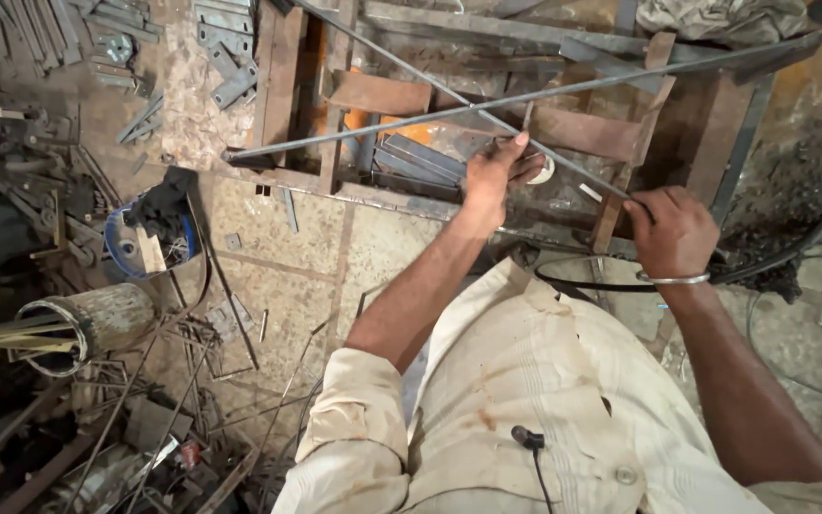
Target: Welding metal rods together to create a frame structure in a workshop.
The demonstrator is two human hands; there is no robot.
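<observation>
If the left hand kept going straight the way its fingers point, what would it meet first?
The left hand points up and away, fingers at the crossing of two thin steel rods. Going on, it would likely meet the rusty flat bar of the metal frame just beyond, though depth is hard to judge.

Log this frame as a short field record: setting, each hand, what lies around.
Setting: metal workshop, stone tile floor
Left hand: grips where two long thin grey steel rods cross
Right hand: closed on the lower end of one rod; silver bangle on the wrist
Under the rods: rusty steel frame workbench
Left side: grey cylindrical metal tin, blue round container, scattered scrap metal strips
</observation>
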